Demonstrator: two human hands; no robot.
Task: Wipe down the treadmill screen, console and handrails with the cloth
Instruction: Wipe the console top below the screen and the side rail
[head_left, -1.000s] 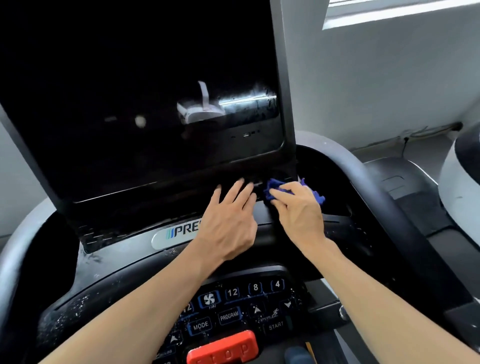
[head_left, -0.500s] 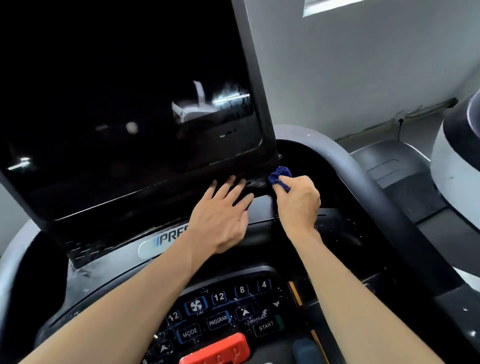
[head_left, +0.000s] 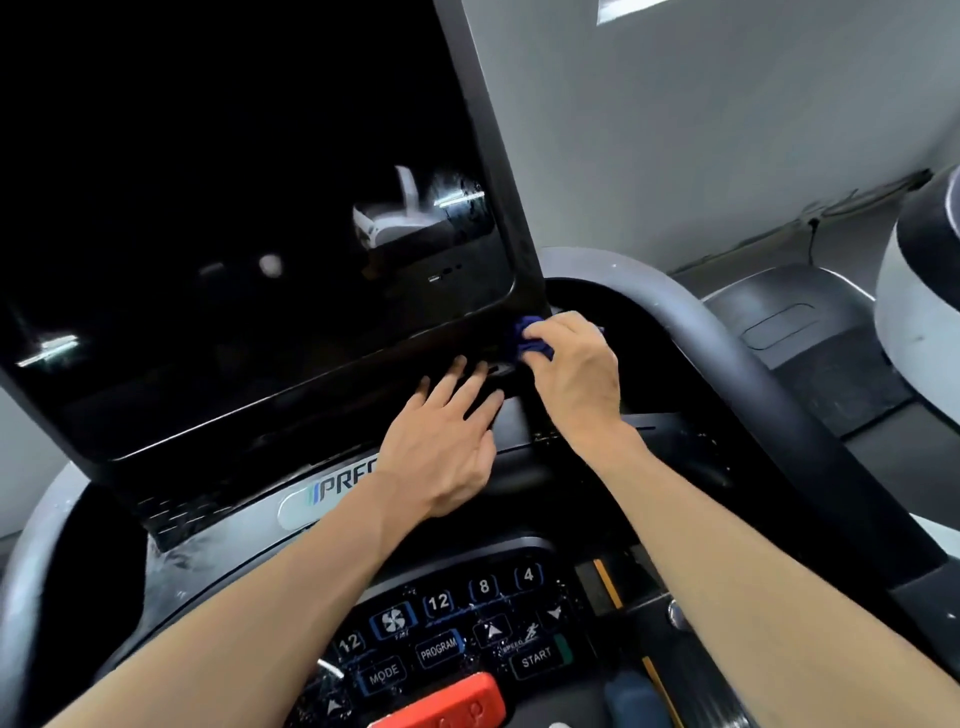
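My right hand (head_left: 576, 376) pinches the small bunched dark-blue cloth (head_left: 527, 340) against the lower right corner of the glossy black treadmill screen (head_left: 234, 234). My left hand (head_left: 447, 441) lies flat just beside it, fingers straight. I judge the wad could slip into the dark gap behind the screen.

carrier: we see the treadmill console (head_left: 561, 462), black, wet with droplets | on it: our left hand (head_left: 441, 447) lies flat below the dark screen (head_left: 234, 208) | our right hand (head_left: 576, 374) holds the blue cloth (head_left: 524, 338) at the screen's lower right corner | keypad (head_left: 457, 634) and red stop button (head_left: 447, 706) nearest us
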